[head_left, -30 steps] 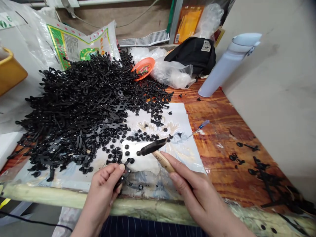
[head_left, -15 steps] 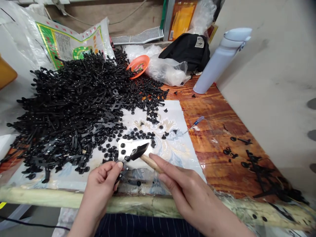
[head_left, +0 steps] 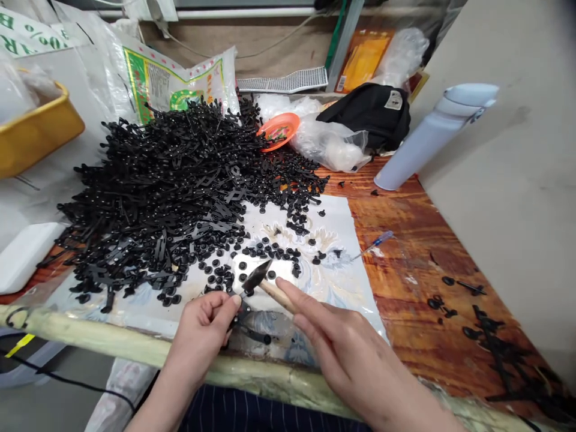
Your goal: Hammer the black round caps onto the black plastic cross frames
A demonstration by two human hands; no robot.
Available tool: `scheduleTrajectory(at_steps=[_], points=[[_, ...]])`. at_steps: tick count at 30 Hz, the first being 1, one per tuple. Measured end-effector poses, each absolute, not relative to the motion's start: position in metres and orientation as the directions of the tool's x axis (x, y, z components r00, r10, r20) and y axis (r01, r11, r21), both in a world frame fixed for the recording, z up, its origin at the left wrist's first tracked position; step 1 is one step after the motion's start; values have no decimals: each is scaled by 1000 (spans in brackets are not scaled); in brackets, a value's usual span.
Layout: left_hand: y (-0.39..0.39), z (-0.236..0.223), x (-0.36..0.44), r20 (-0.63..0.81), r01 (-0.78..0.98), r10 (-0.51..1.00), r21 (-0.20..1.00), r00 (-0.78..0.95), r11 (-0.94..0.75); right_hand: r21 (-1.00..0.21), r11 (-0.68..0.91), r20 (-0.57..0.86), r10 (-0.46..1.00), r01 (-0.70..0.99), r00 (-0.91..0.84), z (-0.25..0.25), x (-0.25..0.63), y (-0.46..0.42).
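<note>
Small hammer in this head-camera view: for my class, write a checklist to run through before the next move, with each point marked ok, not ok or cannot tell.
1. Right hand holds the small hammer by its wooden handle: ok.
2. Left hand grips the black plastic strip: ok.
3. Hammer head stands clear of the left fingertips: cannot tell, they look close.
4. Round black studs are seated in the strip: cannot tell, the fingers hide it.
5. Screwdriver lies away from the hands: ok.
</note>
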State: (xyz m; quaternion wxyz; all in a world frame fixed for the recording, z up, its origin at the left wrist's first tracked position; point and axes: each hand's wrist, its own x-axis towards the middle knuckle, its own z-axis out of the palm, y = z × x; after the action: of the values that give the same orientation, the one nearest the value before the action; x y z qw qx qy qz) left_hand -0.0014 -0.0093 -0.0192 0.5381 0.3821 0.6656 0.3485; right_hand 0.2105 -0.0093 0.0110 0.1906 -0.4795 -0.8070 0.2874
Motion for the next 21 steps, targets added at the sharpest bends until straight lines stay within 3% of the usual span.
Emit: scheduleTrajectory(at_steps=[3, 5, 8, 13, 17, 21], points=[[-8, -19, -2, -448, 159, 885, 872, -123, 463, -699, 416, 146, 879, 582, -453, 17, 211, -11], [-7, -19, -2, -439, 177, 890, 873, -120, 454, -660, 448, 175, 873, 603, -456, 16, 210, -12], [-5, -19, -1, -442, 192, 889, 869, -116, 457, -552, 455, 90, 865, 699, -493, 9, 208, -11], [-4, -20, -2, -456, 205, 884, 860, -104, 468, -615, 421, 111, 883, 667, -456, 3, 206, -14], [-5, -21, -5, -444, 225, 890, 862, -102, 455, -561, 414, 51, 882, 717, -469, 0, 205, -18], [-6, -25, -8, -424, 247, 902, 869, -78, 430, -715, 282, -21, 906, 640, -422, 9, 209, -7]])
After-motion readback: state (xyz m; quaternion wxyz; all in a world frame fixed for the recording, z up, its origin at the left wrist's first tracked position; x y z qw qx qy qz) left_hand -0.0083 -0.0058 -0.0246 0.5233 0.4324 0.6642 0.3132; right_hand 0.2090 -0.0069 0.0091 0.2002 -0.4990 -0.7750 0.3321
